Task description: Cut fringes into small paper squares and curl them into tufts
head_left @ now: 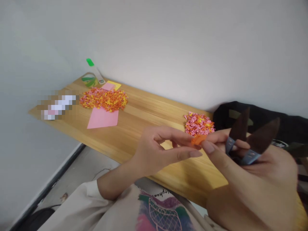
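A small piece of orange paper is between my two hands, above the table. My right hand pinches its right end between thumb and index finger. Those same fingers also keep hold of a pair of snips, with two dark, pointed, leaf-shaped parts and light blue bases, pointing up and apart. At the left end, the index and middle fingertips of my left hand hold the paper; the left thumb stays apart below it. Just behind the paper lies a pile of pink, orange and yellow paper scraps.
A larger pile of scraps lies left on the wooden table, over a pink sheet. Behind it are pink and yellow papers, a roll of tape and a green-tipped cutter. A black bag is at right.
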